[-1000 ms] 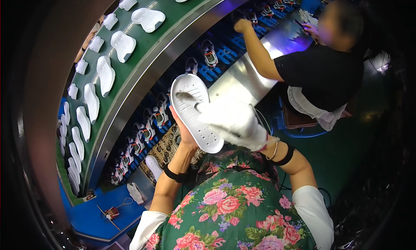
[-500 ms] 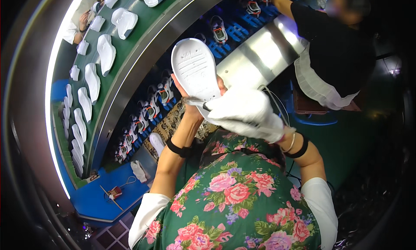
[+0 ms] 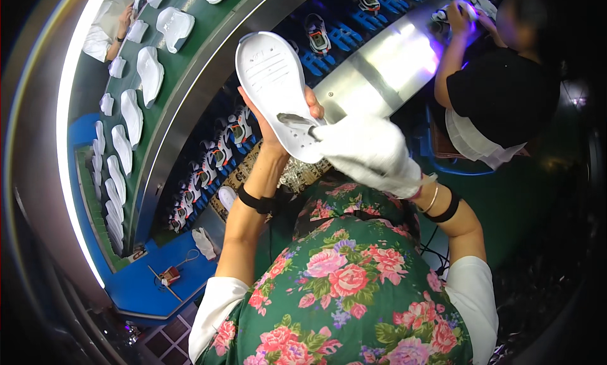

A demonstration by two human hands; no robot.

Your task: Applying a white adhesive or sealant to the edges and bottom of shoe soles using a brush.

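Note:
My bare left hand (image 3: 268,132) is wrapped round a white shoe sole (image 3: 273,71) from beneath and holds it up in front of me, its ridged inner face turned up. A white knitted glove covers my right hand (image 3: 370,151), closed round a thin tool that looks like a small brush (image 3: 296,119). The flat greyish tip of that brush lies against the narrower part of the sole, near the edge. Its handle is mostly hidden inside the glove.
White soles (image 3: 131,115) lie in rows on a green conveyor belt (image 3: 169,74) at the left. Shoe uppers (image 3: 318,36) stand on a rack beyond a metal surface (image 3: 360,86). At the right sits a co-worker (image 3: 499,93). A blue table (image 3: 142,283) stands lower left.
The sole has moved up and left and tilted, showing more of its near end. The brush has shifted onto its narrower part. The co-worker's arms have come down over the metal surface.

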